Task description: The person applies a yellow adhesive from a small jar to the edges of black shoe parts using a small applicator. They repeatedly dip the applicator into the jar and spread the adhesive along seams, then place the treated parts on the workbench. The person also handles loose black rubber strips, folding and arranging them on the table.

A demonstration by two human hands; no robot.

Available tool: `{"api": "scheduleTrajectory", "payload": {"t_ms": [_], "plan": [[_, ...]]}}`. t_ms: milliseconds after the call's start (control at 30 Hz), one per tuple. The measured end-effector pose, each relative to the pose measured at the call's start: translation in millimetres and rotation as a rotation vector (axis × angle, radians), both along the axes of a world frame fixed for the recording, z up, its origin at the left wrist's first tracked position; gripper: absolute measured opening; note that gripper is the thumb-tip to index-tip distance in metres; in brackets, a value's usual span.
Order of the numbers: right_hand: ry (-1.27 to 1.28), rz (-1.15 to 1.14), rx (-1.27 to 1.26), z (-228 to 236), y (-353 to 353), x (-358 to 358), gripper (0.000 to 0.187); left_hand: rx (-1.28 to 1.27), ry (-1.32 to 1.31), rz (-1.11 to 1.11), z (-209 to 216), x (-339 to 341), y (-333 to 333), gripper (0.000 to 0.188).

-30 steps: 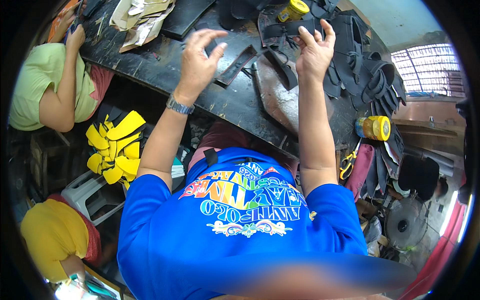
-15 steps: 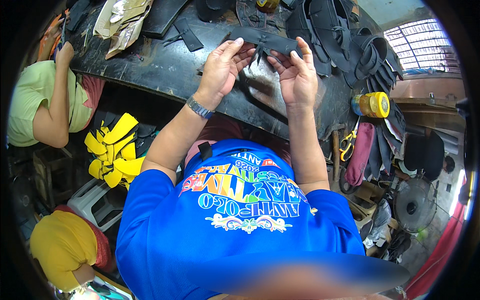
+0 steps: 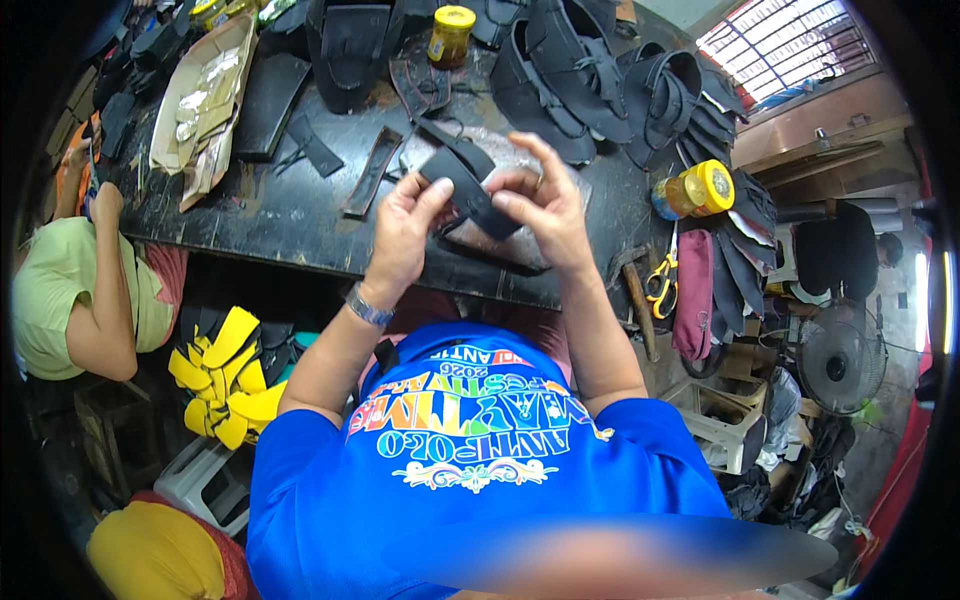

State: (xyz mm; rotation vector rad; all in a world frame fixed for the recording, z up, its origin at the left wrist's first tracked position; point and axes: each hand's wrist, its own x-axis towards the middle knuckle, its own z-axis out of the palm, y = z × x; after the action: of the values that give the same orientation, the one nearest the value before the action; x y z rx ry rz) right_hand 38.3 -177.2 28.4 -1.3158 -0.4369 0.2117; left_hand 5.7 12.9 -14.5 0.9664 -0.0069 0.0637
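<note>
Both my hands hold one black strap piece (image 3: 468,190) above the dark workbench (image 3: 270,225). My left hand (image 3: 402,232) pinches its left end with thumb and fingers. My right hand (image 3: 545,208) grips the right side, a ring on one finger. A metal watch sits on my left wrist. Under the strap lies a pale, worn work slab (image 3: 520,165). More black strap pieces (image 3: 372,182) lie flat on the bench to the left of my hands.
Black sandal uppers (image 3: 560,60) pile at the bench's far side, with a yellow-lidded jar (image 3: 450,35) and another jar (image 3: 695,190) at right. Orange-handled scissors (image 3: 660,285) and a hammer (image 3: 638,300) hang at the bench edge. A person in green (image 3: 70,300) sits left beside yellow soles (image 3: 225,375).
My hands came down from spread and raised over the bench, closed together and took hold of the black strap piece, which they now hold nearer to me.
</note>
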Motion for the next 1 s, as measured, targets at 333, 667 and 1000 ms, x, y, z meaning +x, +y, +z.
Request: {"api": "scheduleTrajectory", "payload": {"t_ms": [333,667,1000], "plan": [[0.043,-0.175,-0.002,-14,-21,-30,0.067,0.372,-0.142,0.024,-11,-15,-15,0.015],[0.058,-0.275,-0.048,-36,-34,-22,0.064,0.859,-0.342,0.258,-19,-28,4,0.011],[0.044,-0.266,-0.020,-44,-19,-1,0.072,0.910,-0.395,0.312,-15,-32,3,0.012]]}}
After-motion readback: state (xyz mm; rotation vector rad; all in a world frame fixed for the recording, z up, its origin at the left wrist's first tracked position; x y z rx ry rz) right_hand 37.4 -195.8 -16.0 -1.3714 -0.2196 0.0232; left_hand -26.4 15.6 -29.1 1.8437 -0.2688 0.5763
